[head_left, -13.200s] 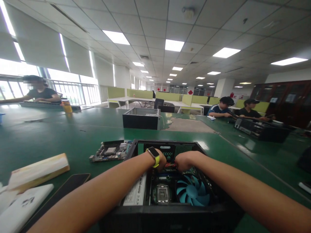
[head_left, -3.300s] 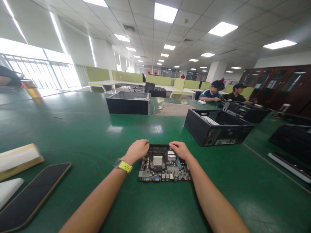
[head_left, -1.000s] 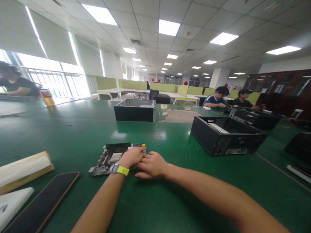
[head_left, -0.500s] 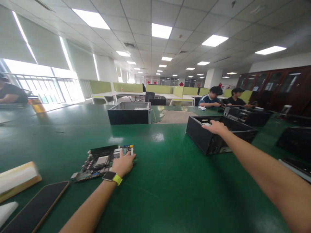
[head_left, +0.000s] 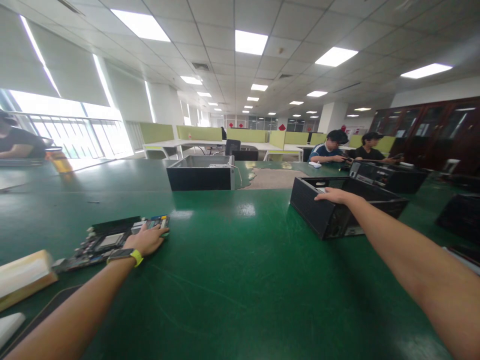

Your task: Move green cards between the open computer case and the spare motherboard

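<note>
On the left of the green table lies a motherboard (head_left: 107,242) with a pale square on it and several slots. My left hand (head_left: 145,240), wearing a watch with a yellow-green strap, grips its right end, fingers over the slots and thumb at the edge. Far to the right, an open black computer case (head_left: 311,210) lies on its side. My right hand (head_left: 335,196) is closed over its near upper edge, the arm stretched across the table; the fingertips inside the case are partly hidden.
Another case (head_left: 200,179) stands at the table's middle. A tissue pack (head_left: 26,275) and a phone (head_left: 48,312), partly under my left arm, lie front left. Two people (head_left: 332,147) sit at the back right near a further case (head_left: 390,175). A bottle (head_left: 59,161) stands far left.
My left hand has slid the motherboard to the left, towards the tissue pack, and my forearm now covers part of the phone. My right hand stays on the case, which appears slightly further right.
</note>
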Motion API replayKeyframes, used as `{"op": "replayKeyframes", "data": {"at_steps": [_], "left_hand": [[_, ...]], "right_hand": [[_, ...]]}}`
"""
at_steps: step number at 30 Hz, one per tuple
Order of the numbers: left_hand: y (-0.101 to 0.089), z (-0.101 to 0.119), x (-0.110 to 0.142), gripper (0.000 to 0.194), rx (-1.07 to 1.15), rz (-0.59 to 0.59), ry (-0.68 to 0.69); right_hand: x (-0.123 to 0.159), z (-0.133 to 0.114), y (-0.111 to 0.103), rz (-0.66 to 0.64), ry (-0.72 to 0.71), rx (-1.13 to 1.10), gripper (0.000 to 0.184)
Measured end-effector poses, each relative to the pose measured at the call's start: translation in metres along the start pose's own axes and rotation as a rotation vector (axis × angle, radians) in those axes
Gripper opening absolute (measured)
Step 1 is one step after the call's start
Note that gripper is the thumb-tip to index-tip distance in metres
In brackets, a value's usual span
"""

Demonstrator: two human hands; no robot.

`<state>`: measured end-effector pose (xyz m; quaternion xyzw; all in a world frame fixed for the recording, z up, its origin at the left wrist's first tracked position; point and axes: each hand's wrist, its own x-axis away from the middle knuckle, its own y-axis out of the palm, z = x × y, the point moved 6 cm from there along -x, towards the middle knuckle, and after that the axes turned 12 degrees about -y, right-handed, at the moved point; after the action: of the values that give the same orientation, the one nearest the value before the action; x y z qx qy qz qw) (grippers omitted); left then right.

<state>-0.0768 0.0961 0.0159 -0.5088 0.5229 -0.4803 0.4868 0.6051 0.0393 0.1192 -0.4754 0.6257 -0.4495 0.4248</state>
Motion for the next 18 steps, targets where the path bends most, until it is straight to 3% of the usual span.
{"op": "replayKeyframes", "data": {"at_steps": [6, 13, 18], "left_hand": [[-0.019, 0.001, -0.002, 0.054, -0.083, -0.044, 0.005], [-0.018, -0.001, -0.003, 0.057, -0.115, -0.068, -0.009], [-0.024, 0.001, -0.008, 0.049, -0.155, -0.087, -0.024]], "right_hand": [[-0.009, 0.005, 0.006, -0.032, -0.037, -0.010, 0.092], [-0.014, 0.006, 0.008, -0.048, -0.021, -0.022, 0.094], [-0.006, 0.000, 0.007, -0.049, -0.004, -0.019, 0.091]]}}
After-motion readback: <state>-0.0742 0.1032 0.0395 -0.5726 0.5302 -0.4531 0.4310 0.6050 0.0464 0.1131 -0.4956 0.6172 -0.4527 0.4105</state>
